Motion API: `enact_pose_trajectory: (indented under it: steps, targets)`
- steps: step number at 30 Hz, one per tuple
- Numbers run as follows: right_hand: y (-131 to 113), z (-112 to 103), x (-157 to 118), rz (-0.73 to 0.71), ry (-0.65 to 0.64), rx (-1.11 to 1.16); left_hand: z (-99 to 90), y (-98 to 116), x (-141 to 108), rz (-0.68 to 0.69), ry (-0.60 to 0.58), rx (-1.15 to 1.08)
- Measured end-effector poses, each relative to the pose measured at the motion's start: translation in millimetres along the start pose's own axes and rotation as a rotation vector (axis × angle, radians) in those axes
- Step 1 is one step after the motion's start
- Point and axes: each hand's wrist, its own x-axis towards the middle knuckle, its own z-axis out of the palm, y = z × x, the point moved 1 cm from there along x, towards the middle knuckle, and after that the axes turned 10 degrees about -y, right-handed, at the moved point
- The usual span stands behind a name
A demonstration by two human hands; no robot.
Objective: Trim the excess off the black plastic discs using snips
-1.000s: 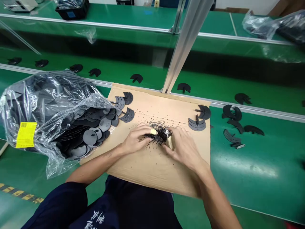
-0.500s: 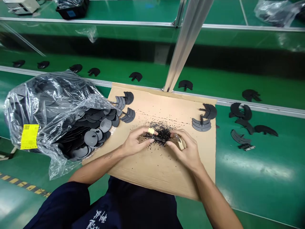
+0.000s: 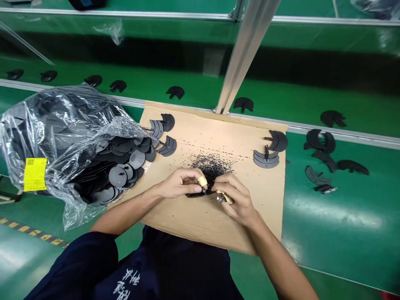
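Observation:
My left hand (image 3: 181, 182) is closed around a thin black plastic part (image 3: 195, 194) in front of the heap of tiny black bits (image 3: 211, 166). A yellow wrap is on one of its fingers. My right hand (image 3: 235, 196) is closed opposite, its fingertips at the part's right end. Tucked in it is a small metal tool (image 3: 221, 197), with something pale yellow beside it; its kind is unclear. Beneath lies a cardboard sheet (image 3: 187, 227). The fingers hide much of the part.
A clear plastic bag (image 3: 71, 112) spills black discs (image 3: 118, 176) at left. Stacked curved black pieces (image 3: 168, 146) lie on the cardboard's left, with more curved pieces (image 3: 266, 159) on its right. Loose parts (image 3: 353, 166) lie farther right. A metal post (image 3: 246, 54) rises behind the cardboard.
Both hands have come nearer to me and closer together, off the heap of bits. The right fingers have curled in against the part. The view has tilted slightly downward.

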Motion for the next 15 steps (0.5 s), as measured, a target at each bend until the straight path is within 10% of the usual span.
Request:
enact_pose_trajectory:
  steps: [7,15]
  targets:
    - [-7,4,1,0.079,-0.119,0.223,-0.8,7,-1,-0.109,-0.241,-0.058]
    - [-3,0,-1,0.083,-0.097,0.035,-1.3,14,0,0.079,-0.137,0.408]
